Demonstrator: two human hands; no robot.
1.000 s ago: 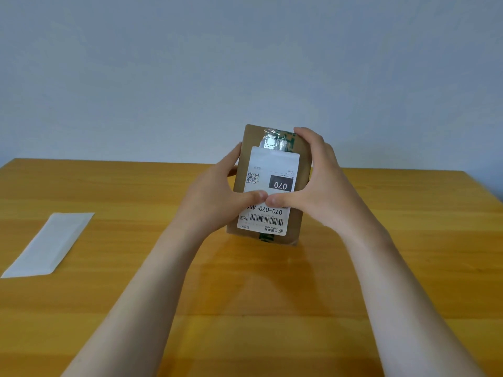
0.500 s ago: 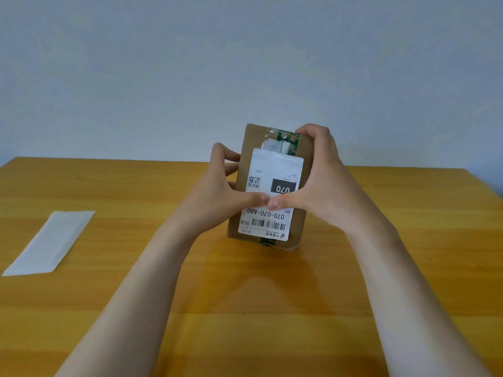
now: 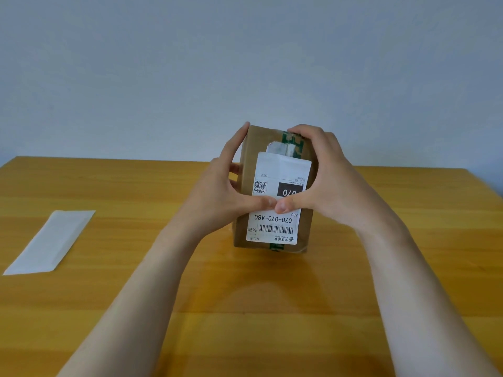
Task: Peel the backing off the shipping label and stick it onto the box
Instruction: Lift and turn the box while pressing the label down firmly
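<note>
Label (image 3: 283, 170) lies on the box's (image 3: 242, 235) near face, the box upright on the table (image 3: 245, 308). Our left hand (image 3: 226, 197) and right hand (image 3: 332, 186) clasp the box, thumbs meeting mid-label. We'd best press outward toward the edges, seating the corners.

One box (image 3: 251, 148), one shipping label (image 3: 283, 170), one backing sheet (image 3: 51, 240), one table (image 3: 245, 308), two hands (left hand (image 3: 217, 202), right hand (image 3: 334, 186)).
</note>
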